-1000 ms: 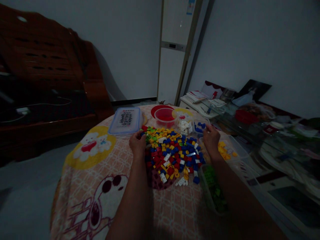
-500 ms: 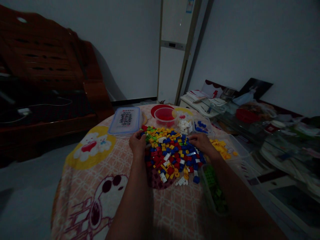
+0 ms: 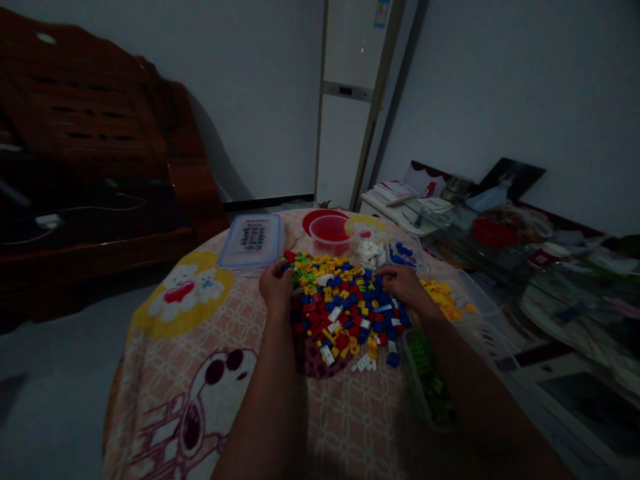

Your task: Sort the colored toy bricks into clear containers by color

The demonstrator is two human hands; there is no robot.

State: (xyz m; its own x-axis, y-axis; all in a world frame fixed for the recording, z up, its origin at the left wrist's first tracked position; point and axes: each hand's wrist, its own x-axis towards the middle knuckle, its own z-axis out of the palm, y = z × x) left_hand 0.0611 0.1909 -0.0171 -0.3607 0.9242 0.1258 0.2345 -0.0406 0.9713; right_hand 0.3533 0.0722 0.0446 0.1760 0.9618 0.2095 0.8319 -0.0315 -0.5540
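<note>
A heap of small toy bricks [image 3: 343, 303] in red, blue, yellow, green and white lies on a round table under a cartoon-printed cloth [image 3: 190, 373]. My left hand [image 3: 277, 287] rests at the heap's far left edge, fingers curled on the bricks there. My right hand [image 3: 405, 283] lies on the heap's right side, fingers bent down among blue bricks. What either hand grips is too small and dark to make out.
Around the heap stand a lidded clear box [image 3: 251, 241], a red tub [image 3: 331, 232], tubs of white bricks [image 3: 369, 252] and blue bricks [image 3: 404, 253], a box of yellow bricks [image 3: 453, 293] and one of green bricks [image 3: 430, 380]. A cluttered low table [image 3: 550, 267] is right.
My right hand came down from the tub of blue bricks to the right side of the heap. My left hand stayed at the heap's left edge.
</note>
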